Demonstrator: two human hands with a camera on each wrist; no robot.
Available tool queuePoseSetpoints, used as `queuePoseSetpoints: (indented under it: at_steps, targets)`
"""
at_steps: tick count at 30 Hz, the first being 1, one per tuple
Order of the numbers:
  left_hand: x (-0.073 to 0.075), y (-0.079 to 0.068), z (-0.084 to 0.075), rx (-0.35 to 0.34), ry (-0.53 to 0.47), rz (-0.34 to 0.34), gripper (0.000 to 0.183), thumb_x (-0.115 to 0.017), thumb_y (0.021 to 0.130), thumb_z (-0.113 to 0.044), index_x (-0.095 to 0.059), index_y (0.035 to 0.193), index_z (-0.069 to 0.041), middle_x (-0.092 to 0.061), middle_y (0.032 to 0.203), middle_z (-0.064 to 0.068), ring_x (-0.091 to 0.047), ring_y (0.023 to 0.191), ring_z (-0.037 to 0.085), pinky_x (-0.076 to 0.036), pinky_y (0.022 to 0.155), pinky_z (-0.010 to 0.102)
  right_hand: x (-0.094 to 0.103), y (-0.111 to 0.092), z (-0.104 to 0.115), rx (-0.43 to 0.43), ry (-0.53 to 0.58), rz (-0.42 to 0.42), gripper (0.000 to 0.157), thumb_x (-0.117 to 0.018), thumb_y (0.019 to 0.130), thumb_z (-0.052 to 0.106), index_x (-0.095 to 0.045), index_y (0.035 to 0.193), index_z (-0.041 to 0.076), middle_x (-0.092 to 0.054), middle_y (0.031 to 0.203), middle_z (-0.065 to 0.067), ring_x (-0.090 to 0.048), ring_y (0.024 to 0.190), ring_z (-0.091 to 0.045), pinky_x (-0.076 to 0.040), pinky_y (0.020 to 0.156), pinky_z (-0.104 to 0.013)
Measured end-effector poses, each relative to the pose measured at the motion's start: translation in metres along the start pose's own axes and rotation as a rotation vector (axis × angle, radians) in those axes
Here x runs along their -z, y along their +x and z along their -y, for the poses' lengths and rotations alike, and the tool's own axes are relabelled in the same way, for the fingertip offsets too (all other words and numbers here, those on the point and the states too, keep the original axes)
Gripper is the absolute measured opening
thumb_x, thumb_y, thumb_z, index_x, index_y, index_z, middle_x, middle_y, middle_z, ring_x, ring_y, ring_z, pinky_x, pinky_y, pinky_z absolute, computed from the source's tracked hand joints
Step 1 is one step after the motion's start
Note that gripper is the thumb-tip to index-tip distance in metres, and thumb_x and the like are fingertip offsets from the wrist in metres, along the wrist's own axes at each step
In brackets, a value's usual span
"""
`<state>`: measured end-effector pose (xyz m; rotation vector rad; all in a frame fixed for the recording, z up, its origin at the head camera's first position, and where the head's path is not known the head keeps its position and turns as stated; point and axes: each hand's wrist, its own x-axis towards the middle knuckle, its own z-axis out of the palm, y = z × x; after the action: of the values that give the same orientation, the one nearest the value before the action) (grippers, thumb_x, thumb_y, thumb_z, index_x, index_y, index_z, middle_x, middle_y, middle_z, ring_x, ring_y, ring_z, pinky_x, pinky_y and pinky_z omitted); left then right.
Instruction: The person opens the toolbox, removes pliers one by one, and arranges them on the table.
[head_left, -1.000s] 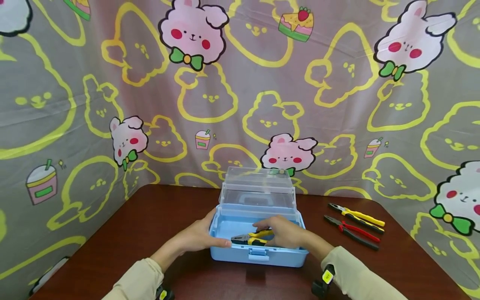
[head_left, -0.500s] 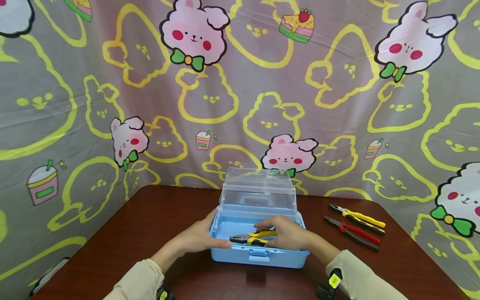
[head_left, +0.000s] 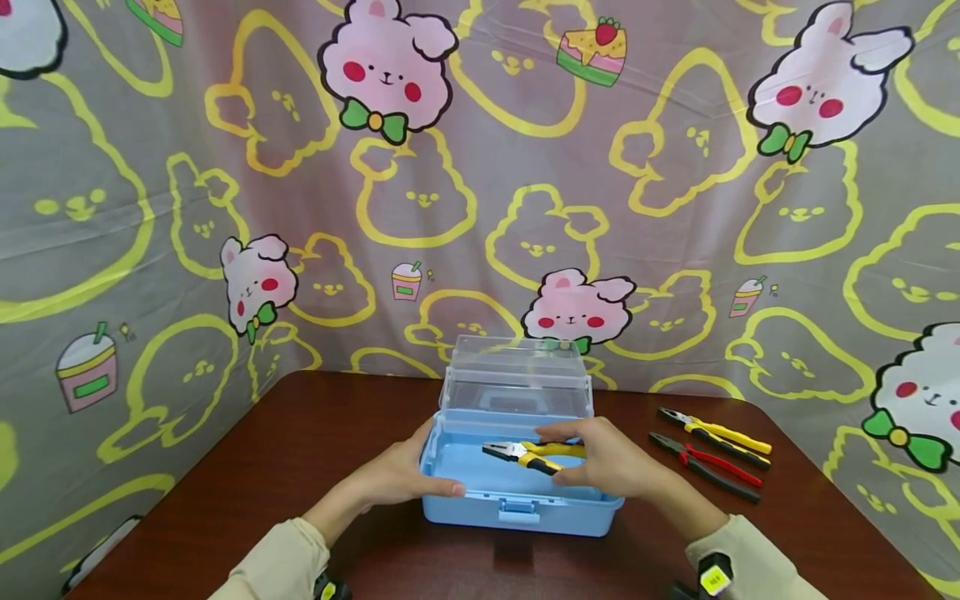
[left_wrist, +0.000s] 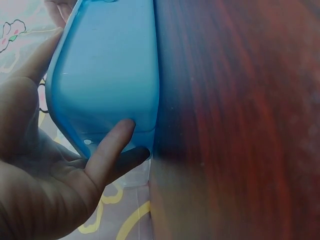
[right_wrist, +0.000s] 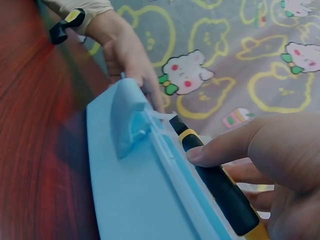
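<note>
The combination pliers [head_left: 523, 454] with yellow-and-black handles are held in my right hand [head_left: 611, 460], over the inside of a light-blue toolbox [head_left: 562, 518]. Their metal jaws point left, and the palm hides the handle ends. In the right wrist view my thumb presses on the black side of the plier handle [right_wrist: 220, 190], just above the box rim. My left hand [head_left: 397, 473] grips the toolbox at its left end, thumb along the front rim. From the left wrist view, fingers [left_wrist: 112, 150] spread against the blue end wall.
Behind the box its clear lid [head_left: 517, 375] stands raised. To the right on the brown table [head_left: 330, 433] lie yellow-and-black long-nose pliers [head_left: 720, 433] and red-and-black pliers [head_left: 708, 467]. A patterned curtain [head_left: 480, 208] surrounds the table's back and sides.
My right hand has raised the pliers from low in the toolbox, moving up and slightly right. The left hand has stayed on the box.
</note>
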<state>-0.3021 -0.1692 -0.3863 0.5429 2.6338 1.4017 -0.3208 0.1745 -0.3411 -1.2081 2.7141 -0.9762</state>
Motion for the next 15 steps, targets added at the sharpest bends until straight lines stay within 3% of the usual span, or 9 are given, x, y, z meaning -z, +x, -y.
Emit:
queuePoseSetpoints:
  at_steps: [8, 15]
  targets:
    - [0.000, 0.000, 0.000, 0.001, 0.003, -0.002, 0.120, -0.090, 0.080, -0.045, -0.012, 0.167, -0.015, -0.051, 0.147, 0.018, -0.055, 0.121, 0.032, -0.045, 0.100, 0.059, 0.020, -0.029, -0.011, -0.076, -0.013, -0.072, 0.061, -0.089, 0.084, 0.017, -0.066, 0.139, 0.008, -0.071, 0.126, 0.000, -0.061, 0.120, -0.028, -0.049, 0.098, -0.056]
    - [0.000, -0.001, 0.000, -0.001, 0.014, -0.009, 0.119, -0.089, 0.081, -0.044, -0.013, 0.167, -0.014, -0.048, 0.150, 0.022, -0.053, 0.126, 0.034, -0.043, 0.103, 0.058, 0.035, -0.056, -0.026, -0.148, -0.007, -0.138, 0.063, -0.089, 0.084, 0.020, -0.064, 0.141, 0.010, -0.070, 0.127, -0.001, -0.063, 0.117, -0.024, -0.052, 0.096, -0.040]
